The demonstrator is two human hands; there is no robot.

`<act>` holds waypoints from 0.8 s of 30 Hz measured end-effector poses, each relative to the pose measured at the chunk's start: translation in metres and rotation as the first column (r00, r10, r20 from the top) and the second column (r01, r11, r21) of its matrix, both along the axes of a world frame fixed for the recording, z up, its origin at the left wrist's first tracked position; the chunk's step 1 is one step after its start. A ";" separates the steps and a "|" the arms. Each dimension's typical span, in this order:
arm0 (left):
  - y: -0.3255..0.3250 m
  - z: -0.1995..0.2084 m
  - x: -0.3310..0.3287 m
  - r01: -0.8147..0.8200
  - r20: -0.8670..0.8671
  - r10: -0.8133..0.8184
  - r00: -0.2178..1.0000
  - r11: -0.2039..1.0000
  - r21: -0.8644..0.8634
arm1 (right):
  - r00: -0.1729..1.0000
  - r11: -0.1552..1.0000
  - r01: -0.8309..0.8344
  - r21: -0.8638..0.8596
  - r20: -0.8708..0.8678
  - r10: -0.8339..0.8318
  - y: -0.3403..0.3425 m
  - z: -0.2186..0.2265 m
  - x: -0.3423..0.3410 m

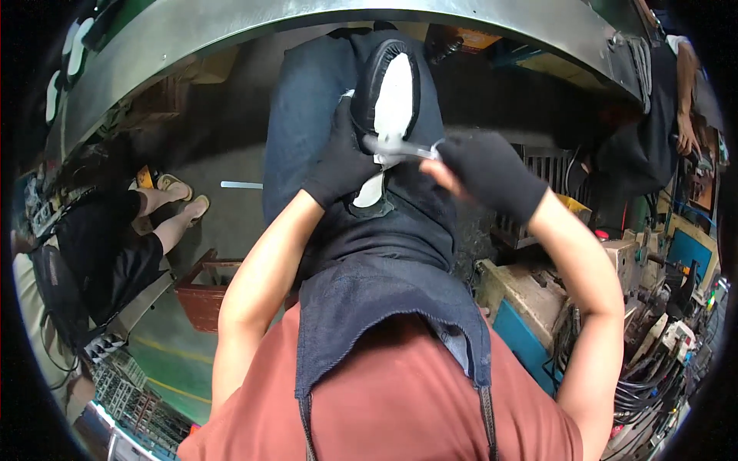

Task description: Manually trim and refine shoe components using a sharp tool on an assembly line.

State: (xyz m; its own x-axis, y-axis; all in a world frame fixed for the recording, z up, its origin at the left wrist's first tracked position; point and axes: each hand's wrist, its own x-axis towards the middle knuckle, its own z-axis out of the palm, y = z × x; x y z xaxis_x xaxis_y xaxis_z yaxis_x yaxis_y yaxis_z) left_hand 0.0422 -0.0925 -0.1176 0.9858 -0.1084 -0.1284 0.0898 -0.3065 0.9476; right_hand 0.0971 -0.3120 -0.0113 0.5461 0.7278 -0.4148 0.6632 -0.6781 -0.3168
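A black shoe upper (360, 107) lies sole side up on my lap, its edge gathered around a white insole (396, 84). A pale heel part (370, 192) shows nearer to me. My left hand (338, 163), in a black glove, is closed around the shoe's left side; some of its fingers are hidden behind the shoe. In my right hand (492, 170), also black-gloved, is a grey metal hand tool (415, 150). Its head is smeared by motion over the waist of the shoe, so its exact kind is unclear, as is whether it touches the sole.
A curved metal bench edge (254, 48) runs across the far side. On the left sit a person in dark clothes (100, 253) and a red-brown crate (201, 296). A metal machine (523, 303) with cables (646, 376) stands at right, and another person (646, 146) is beyond it.
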 end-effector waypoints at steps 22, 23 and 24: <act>0.026 0.022 -0.013 -0.249 -0.337 0.069 0.939 0.813 -0.526 | 0.022 0.023 1.000 0.008 -0.665 -0.746 -0.007 -0.074 -0.130; 0.029 0.017 -0.021 -0.333 -0.442 -0.018 0.897 0.632 -0.700 | 0.079 0.133 0.991 -0.023 -0.704 -0.706 -0.017 -0.087 -0.132; 0.034 0.012 -0.020 -0.431 -0.522 -0.134 0.843 0.414 -0.802 | 0.079 0.165 0.983 -0.081 -0.628 -0.774 -0.009 -0.080 -0.126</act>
State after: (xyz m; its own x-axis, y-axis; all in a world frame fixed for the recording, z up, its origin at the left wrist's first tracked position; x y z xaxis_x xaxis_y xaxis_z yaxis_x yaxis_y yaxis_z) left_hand 0.0220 -0.0586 -0.1053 0.8358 -0.2922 -0.4647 0.5140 0.7141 0.4753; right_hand -0.0287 -0.3212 -0.0908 0.6895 -0.0490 -0.7227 -0.6671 -0.4317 -0.6071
